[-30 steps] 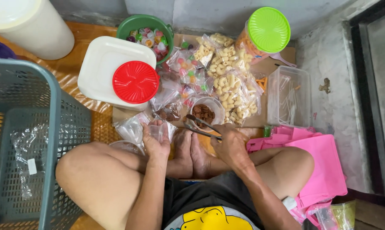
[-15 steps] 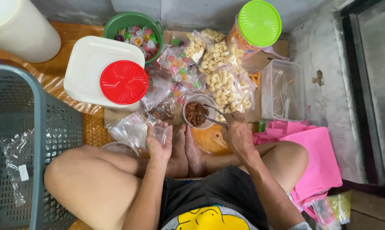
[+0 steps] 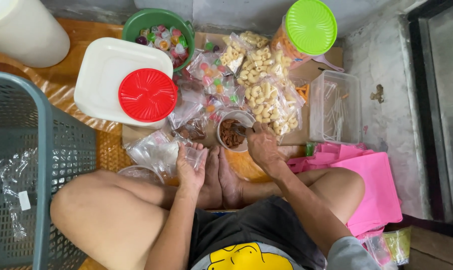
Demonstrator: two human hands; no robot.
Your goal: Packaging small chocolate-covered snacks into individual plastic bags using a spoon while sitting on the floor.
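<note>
I sit cross-legged on the floor. My left hand [image 3: 188, 167] holds a small clear plastic bag [image 3: 195, 155] open by my feet. My right hand [image 3: 259, 145] grips metal tongs [image 3: 239, 131] whose tips reach into a clear round tub of brown snack pieces [image 3: 231, 132] tilted toward me. The hand covers most of the tongs.
Packed bags of pale curled snacks [image 3: 266, 97] and coloured candies [image 3: 214, 80] lie behind the tub. A white jar with a red lid [image 3: 147, 95], a green bowl [image 3: 159, 20], a green-lidded jar [image 3: 310, 26], a clear box [image 3: 335, 107], a grey basket [image 3: 31, 170] and pink bags [image 3: 371, 190] surround me.
My right hand moved forward and left, pushing the tongs deeper into the tub of brown pieces. The left hand kept holding the small bag.
</note>
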